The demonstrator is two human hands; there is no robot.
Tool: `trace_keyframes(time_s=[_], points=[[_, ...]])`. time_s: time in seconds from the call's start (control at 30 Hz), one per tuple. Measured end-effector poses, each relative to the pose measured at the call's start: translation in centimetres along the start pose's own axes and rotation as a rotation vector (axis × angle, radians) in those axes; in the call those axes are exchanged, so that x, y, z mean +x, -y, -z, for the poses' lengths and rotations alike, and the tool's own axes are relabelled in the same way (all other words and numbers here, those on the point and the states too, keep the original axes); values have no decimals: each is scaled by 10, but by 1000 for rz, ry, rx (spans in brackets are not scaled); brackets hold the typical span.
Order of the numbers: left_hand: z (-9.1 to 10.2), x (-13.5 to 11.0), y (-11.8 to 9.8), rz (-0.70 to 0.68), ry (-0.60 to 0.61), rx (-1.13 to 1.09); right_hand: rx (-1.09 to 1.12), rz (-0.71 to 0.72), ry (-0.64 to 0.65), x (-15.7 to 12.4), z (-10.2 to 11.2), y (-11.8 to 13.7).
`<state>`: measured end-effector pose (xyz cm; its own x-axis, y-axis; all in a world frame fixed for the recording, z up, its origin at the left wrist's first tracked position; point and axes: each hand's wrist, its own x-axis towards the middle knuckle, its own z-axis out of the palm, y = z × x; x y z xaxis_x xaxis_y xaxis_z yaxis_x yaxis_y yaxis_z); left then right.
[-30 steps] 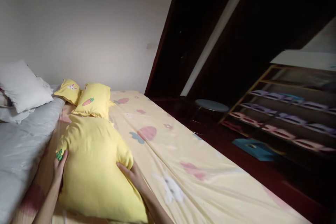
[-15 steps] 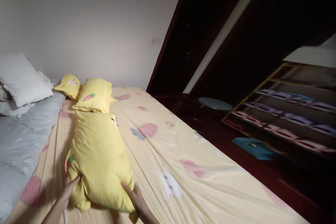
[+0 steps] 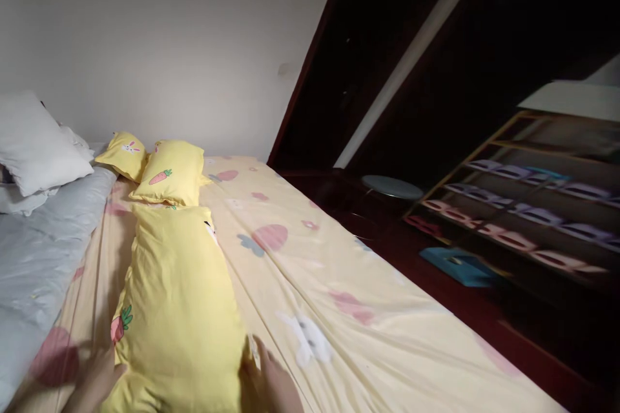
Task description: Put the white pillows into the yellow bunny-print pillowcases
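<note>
A yellow pillow with a carrot print on its left edge lies lengthwise on the bed in front of me. Its near end runs out of the picture. At its lower left side is my left hand, blurred, with the thumb stretched out against the pillow's edge. My right hand stands close by the right edge, thumb extended and apart from the top of the cloth. Both hands look open; most of their fingers are hidden or cut off. Beyond lie a second yellow pillow with a carrot and a smaller yellow pillow with a rabbit face.
Pale yellow printed bedding covers the bed. Along the left run a grey quilt and a white pillow. To the right, on the dark red floor, stand a round stool, a shoe rack and a flat blue box.
My hands have moved outward and down from the near pillow's top, where the thumbs pressed in. Its near end now reaches below the picture, and its bunched lower part is smoother.
</note>
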<state>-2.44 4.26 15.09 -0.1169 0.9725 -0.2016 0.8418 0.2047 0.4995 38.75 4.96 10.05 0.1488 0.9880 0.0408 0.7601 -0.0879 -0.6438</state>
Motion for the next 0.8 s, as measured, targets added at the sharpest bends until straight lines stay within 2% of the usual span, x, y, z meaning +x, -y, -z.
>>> trace_keyframes(time_s=[0.03, 0.1, 0.13, 0.17, 0.2, 0.23, 0.3, 0.37, 0.4, 0.47, 0.53, 0.6, 0.67, 0.73, 0.77, 0.8], points=[[8, 4, -11, -38, -44, 31, -34, 75, -92, 10, 8, 12], [15, 14, -42, -197, -220, 60, -65, 208, -274, 27, 13, 44], [12, 19, -59, -280, -325, 64, -73, 250, -311, 34, 7, 61], [3, 25, -74, -316, -417, 72, -81, 277, -297, 37, -5, 78], [-11, 30, -86, -296, -475, 90, -91, 290, -233, 38, -21, 92], [-28, 34, -95, -248, -476, 120, -104, 291, -127, 38, -38, 104], [-60, 44, -101, -193, -358, 193, -121, 263, 59, 37, -68, 115], [-71, 54, -98, -165, -255, 239, -108, 259, 164, 43, -73, 116], [-66, 60, -96, -152, -229, 243, -94, 275, 189, 48, -66, 114], [-40, 67, -95, -136, -272, 229, -65, 305, 160, 62, -38, 111], [-12, 69, -101, -167, -428, 222, -53, 305, -8, 73, -12, 112], [-5, 62, -109, -270, -574, 233, -58, 307, -194, 73, -7, 116], [-27, 51, -111, -438, -607, 273, -82, 374, -193, 61, -25, 118], [-67, 39, -100, -617, -576, 354, -119, 470, -45, 45, -55, 112], [-87, 35, -89, -661, -580, 393, -132, 496, 22, 36, -68, 105], [-105, 32, -74, -621, -616, 408, -137, 495, 62, 30, -79, 94]])
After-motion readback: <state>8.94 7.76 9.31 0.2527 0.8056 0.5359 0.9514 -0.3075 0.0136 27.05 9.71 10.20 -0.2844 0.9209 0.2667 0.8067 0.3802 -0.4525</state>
